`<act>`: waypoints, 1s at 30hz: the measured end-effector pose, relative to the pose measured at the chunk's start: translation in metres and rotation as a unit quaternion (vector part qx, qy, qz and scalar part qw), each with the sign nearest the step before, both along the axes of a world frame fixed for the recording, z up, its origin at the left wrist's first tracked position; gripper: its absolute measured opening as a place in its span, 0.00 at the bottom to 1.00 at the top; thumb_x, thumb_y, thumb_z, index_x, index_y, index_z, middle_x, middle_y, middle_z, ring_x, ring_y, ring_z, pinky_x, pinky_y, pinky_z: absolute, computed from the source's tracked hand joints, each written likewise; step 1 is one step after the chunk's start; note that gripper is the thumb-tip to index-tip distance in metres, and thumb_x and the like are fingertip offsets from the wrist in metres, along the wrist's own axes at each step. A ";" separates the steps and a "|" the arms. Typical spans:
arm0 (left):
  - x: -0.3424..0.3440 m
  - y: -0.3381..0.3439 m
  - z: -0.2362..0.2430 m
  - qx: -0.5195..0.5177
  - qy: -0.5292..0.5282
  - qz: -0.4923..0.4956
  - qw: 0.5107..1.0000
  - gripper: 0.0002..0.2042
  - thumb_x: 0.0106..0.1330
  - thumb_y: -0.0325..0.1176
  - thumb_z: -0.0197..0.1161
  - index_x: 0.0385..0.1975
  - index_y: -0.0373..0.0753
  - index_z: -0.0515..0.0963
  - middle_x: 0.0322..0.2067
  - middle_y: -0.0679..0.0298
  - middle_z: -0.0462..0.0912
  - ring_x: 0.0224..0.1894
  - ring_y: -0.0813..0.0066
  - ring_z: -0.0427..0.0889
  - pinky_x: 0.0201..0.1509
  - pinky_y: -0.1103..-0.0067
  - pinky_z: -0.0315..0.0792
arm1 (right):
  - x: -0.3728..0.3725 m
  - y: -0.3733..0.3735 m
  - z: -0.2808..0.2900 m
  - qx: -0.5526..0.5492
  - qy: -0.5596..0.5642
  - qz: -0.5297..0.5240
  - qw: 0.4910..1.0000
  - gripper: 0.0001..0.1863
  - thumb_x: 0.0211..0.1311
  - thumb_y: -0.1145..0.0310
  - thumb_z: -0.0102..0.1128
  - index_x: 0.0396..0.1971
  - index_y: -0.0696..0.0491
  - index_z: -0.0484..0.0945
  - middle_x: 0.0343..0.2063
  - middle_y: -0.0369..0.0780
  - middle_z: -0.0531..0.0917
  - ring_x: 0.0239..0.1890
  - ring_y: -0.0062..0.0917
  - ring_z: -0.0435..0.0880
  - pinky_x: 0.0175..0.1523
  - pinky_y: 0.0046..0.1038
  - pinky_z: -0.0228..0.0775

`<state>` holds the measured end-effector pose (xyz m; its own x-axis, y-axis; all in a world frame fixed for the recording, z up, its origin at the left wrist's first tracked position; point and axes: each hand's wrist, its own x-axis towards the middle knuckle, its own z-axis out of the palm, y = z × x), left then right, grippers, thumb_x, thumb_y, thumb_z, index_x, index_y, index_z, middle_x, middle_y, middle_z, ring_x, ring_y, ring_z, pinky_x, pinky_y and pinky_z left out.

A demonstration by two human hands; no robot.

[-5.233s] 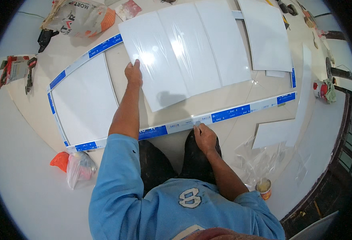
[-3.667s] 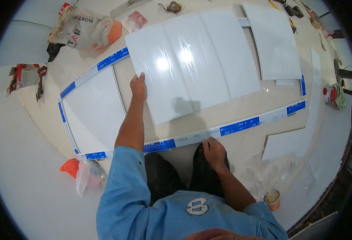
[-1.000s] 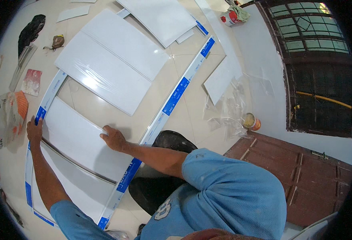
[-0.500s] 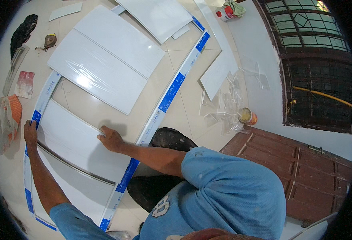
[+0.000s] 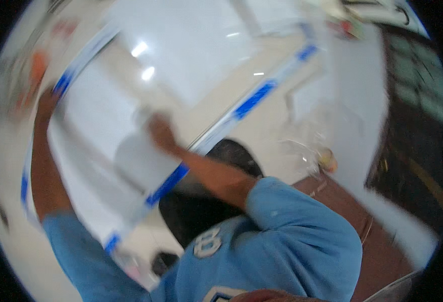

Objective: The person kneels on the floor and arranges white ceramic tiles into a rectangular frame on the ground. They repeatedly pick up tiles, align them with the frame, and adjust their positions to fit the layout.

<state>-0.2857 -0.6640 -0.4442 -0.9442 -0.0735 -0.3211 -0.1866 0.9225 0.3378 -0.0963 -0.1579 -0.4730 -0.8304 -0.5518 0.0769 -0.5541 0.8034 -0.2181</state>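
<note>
The picture is smeared by motion. On the floor lies a long frame with white-and-blue wrapped rails, the left rail [image 5: 66,80] and the right rail [image 5: 254,100]. Between them sits a white panel [image 5: 98,100], with a second white panel [image 5: 88,173] on its near side. My left hand [image 5: 48,105] is closed around the left rail, its fingers blurred. At the far edge of the first panel is my right hand [image 5: 161,132], its forearm crossing over the right rail. Its fingers are too smeared to read.
A large glossy white panel [image 5: 186,50] lies across the frame farther off. Crumpled clear plastic [image 5: 302,151] and a small tub [image 5: 327,160] rest at the right, near a brown door [image 5: 342,226] and a barred window [image 5: 412,75]. An orange-marked bag [image 5: 38,68] is at the left.
The view has shifted, blurring everything. My left hand now shows farther up the picture at the left rail. My right hand stays by the panel's far edge.
</note>
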 end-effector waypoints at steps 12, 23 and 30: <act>0.037 0.065 0.083 0.023 0.031 0.023 0.999 0.36 0.52 0.40 0.77 0.64 0.36 0.78 0.58 0.51 0.85 0.60 0.59 0.84 0.67 0.67 0.74 | -0.031 0.012 0.093 -0.211 -0.330 -0.203 0.897 0.16 0.71 0.64 0.62 0.44 0.64 0.79 0.35 0.52 0.82 0.40 0.39 0.83 0.50 0.41 0.74; 0.017 0.036 0.033 0.015 0.019 0.019 1.000 0.36 0.58 0.47 0.78 0.68 0.45 0.75 0.63 0.53 0.81 0.64 0.57 0.80 0.72 0.65 0.71 | -0.045 0.022 0.096 -0.272 -0.370 -0.255 0.851 0.15 0.72 0.66 0.61 0.47 0.65 0.79 0.34 0.46 0.83 0.38 0.30 0.80 0.49 0.35 0.74; 0.029 0.054 0.049 -0.028 0.060 0.062 0.996 0.37 0.57 0.46 0.78 0.68 0.44 0.75 0.61 0.50 0.83 0.61 0.53 0.82 0.70 0.65 0.73 | -0.044 0.037 0.094 -0.291 -0.337 -0.226 0.866 0.14 0.72 0.68 0.62 0.45 0.64 0.80 0.32 0.45 0.83 0.36 0.30 0.80 0.46 0.35 0.74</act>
